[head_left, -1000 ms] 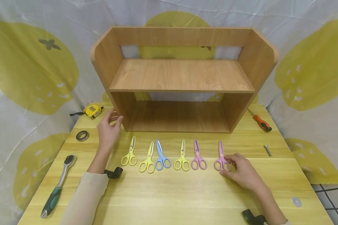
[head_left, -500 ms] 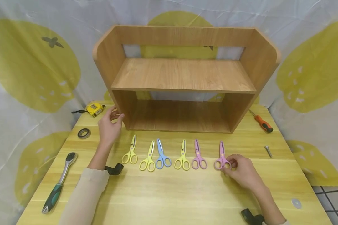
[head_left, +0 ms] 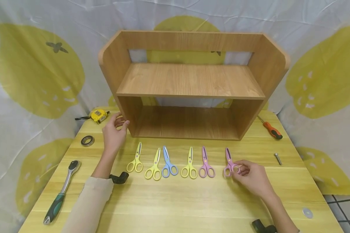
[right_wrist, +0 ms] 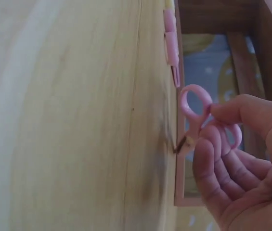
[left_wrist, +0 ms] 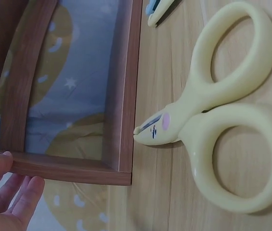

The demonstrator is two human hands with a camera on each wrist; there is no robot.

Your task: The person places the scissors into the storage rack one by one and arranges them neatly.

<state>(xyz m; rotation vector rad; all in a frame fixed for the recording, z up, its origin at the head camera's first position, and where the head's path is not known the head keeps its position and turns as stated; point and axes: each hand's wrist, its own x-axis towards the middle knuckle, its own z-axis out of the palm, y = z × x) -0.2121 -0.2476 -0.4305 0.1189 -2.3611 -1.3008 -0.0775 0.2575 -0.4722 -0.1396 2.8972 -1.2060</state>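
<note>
Wooden shelf (head_left: 189, 84) stands at back of tabletop (head_left: 178, 200). Left hand (head_left: 114, 131) rests at shelf's lower left corner, fingers loosely spread, gripping nothing. Right hand (head_left: 250, 178) pinches handles of pink scissors (head_left: 229, 163), rightmost in row on tabletop, handle end raised, tip touching wood. Yellow scissors (head_left: 135, 158) lie just right of left hand.

Your head view was bright, evenly lit, shadows soft and short; edges bowed by wide lens. Your left wrist view was sharp on yellow scissors (left_wrist: 232, 120). Your right wrist view was soft, table (right_wrist: 68, 115) blurred and washed out.
</note>
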